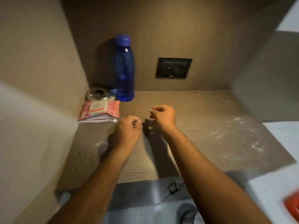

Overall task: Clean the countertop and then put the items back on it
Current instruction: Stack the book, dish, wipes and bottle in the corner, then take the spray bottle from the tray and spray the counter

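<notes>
Head view (only view avail.)

1. Countertop (186, 110): wood-grain slab filling the centre of the frame, walled in at left, back and right. I see pale specks/streaks at mid right and lower left of the surface; could be moisture or residue, can't tell which. I judge wiping is either done or part done.

2. Items: all grouped at centre left of the frame, pushed into the back-left corner. Blue bottle (124, 68) stands upright, cap on, close to the back wall. Just left of it a dark round object (98, 93), too blurred to ID. In front of that, a pink wipes pack (99, 109) lies flat on top of a thin booklet (95, 120). My read: stacking and corner placement keep the rest of the slab open.

3. Left hand (128, 128): frame centre, fingers curled in, nothing visibly held. Hovering vs. touching the slab: can't tell.

4. Right hand (163, 116): just right of the left, apart from it, also curled into a loose fist, nothing seen in it.

5. Wall socket (174, 68): on the back wall, upper centre right, nothing plugged in. If wet, keep cloth/liquid off it

6. Orange-red object (292, 206): lower right edge, off the slab, cropped and blurred
</notes>
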